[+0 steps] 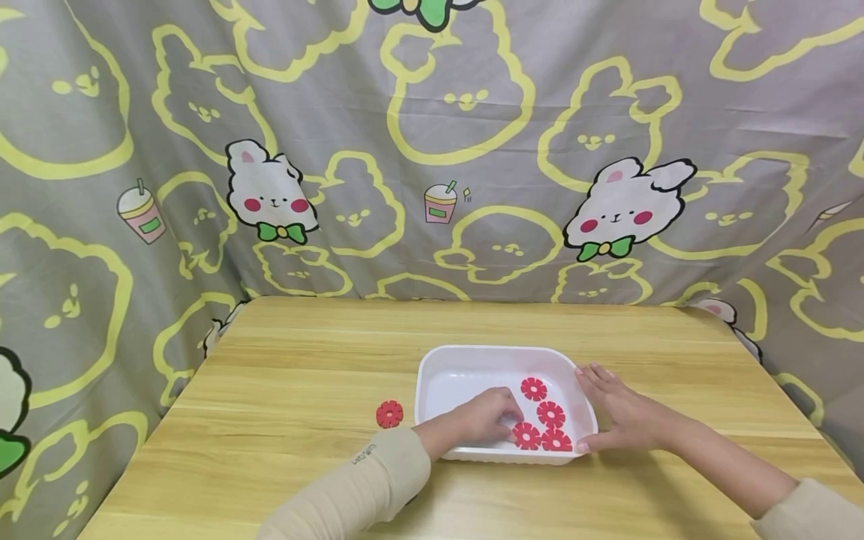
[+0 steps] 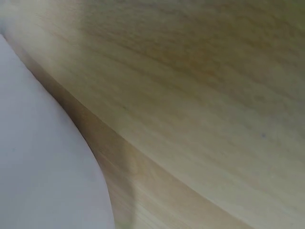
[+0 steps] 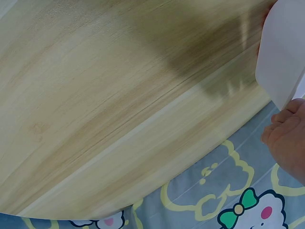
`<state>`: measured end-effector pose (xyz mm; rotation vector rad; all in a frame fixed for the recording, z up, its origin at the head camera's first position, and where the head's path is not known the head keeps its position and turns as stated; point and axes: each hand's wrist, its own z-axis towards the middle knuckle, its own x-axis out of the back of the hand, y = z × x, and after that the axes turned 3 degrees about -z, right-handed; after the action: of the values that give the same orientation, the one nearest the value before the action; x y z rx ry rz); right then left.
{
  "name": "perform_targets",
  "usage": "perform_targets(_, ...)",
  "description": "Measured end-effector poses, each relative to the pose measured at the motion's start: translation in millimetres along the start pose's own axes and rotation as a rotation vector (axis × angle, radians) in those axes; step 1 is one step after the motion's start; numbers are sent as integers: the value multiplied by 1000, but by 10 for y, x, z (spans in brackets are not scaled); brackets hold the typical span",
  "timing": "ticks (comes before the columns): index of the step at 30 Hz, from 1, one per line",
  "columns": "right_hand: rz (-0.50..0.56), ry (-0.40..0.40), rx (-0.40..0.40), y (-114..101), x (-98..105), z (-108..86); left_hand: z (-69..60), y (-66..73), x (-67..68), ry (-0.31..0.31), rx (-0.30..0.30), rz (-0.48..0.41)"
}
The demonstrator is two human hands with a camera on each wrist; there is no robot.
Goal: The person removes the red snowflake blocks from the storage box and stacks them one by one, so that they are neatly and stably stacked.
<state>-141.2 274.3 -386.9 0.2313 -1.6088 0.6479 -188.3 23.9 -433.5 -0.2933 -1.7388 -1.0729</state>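
A white plastic tray (image 1: 486,454) stands on the wooden table, with several red notched discs in its right part, such as the disc (image 1: 533,388) near the back. My left hand (image 1: 482,417) reaches in over the near left rim. Its curled fingers and thumb pinch the left edge of a red notched disc (image 1: 527,436); the contact is partly hidden. At the tray's right end, my right hand (image 1: 631,414) rests with spread fingers, its thumb and forefinger touching the rim. The right wrist view shows fingers (image 3: 280,125) by the tray's edge.
Left of the tray, another red notched disc (image 1: 389,414) lies on the table (image 1: 304,375). A grey curtain (image 1: 364,112) with cartoon bears and rabbits hangs behind the table's far edge and along both sides. A pale surface (image 2: 43,157) fills the left wrist view's lower left.
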Motion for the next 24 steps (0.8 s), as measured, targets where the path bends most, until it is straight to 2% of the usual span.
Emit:
perform_targets(12,23,-10,-22,-18,-7,-11,-17,-17,12,-5,-23,17)
perform_targets(15,22,-10,-19,-17,-12,-13,-21,-7,18,2,-42,29)
perform_targets(16,30,-13,-28,-20,-9,-14,5,-61,-25,13,-66,41)
perform_targets(19,25,-12,-18,-18,-10,-15,12,-61,-39,19,-74,53)
perform_targets(22,30,-12,-24,-21,-4,-13,21,-63,-51,22,-67,68)
perform_targets(23,26,-12,-21,-21,-2,-12,-5,-2,-5,14,-46,68)
perform_targets(24,26,-12,-22,-20,1,-11,-5,1,-3,14,-41,72)
